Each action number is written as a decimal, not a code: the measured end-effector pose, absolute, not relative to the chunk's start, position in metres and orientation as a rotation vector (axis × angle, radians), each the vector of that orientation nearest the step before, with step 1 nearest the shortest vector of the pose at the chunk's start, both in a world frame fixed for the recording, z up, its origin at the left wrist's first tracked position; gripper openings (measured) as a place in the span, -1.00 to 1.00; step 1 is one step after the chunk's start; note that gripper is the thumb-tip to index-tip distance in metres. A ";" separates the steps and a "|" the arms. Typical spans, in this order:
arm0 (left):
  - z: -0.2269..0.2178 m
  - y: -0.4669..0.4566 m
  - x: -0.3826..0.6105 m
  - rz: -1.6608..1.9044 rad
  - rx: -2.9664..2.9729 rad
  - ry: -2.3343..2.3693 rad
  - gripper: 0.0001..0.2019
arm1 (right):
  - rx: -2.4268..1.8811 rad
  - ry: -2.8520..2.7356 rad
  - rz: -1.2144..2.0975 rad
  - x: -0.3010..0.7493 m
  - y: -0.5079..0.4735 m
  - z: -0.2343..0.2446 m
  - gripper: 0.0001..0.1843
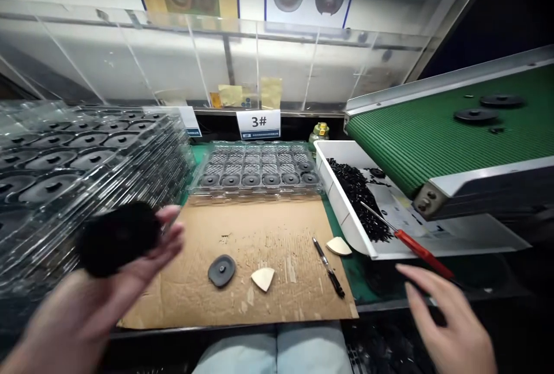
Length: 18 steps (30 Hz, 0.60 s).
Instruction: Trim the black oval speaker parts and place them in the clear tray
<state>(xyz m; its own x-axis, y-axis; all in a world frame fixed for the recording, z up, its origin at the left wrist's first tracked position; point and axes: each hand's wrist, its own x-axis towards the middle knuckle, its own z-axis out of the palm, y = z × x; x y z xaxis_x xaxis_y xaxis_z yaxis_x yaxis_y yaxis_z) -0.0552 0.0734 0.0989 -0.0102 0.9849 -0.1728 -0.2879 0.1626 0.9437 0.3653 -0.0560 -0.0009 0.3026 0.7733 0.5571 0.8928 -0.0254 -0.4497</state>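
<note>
"What's in the left hand (116, 299)?"

"A black part (119, 238), flat and dull, with a rounded outline. It's blurred, held up in front of the stacked trays (142, 169)."

"Which way does it lie?"

"Broad face to the person; the long axis seems to slant from near left to far right."

"And each grip?"

"Left's closed on its edge; the right hand (450, 316) has fingers spread, near the screwdriver (426, 254)."
</note>
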 end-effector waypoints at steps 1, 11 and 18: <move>0.088 0.073 -0.030 1.190 0.810 1.053 -0.62 | -1.911 -1.465 -0.263 0.386 -0.051 0.000 -0.55; 0.000 0.096 0.099 0.980 1.072 0.981 -0.31 | -2.114 -1.686 0.279 0.510 0.023 -0.043 -0.27; -0.020 0.113 0.100 0.967 1.425 1.137 -0.62 | -1.924 -1.926 0.468 0.468 0.009 -0.002 -0.48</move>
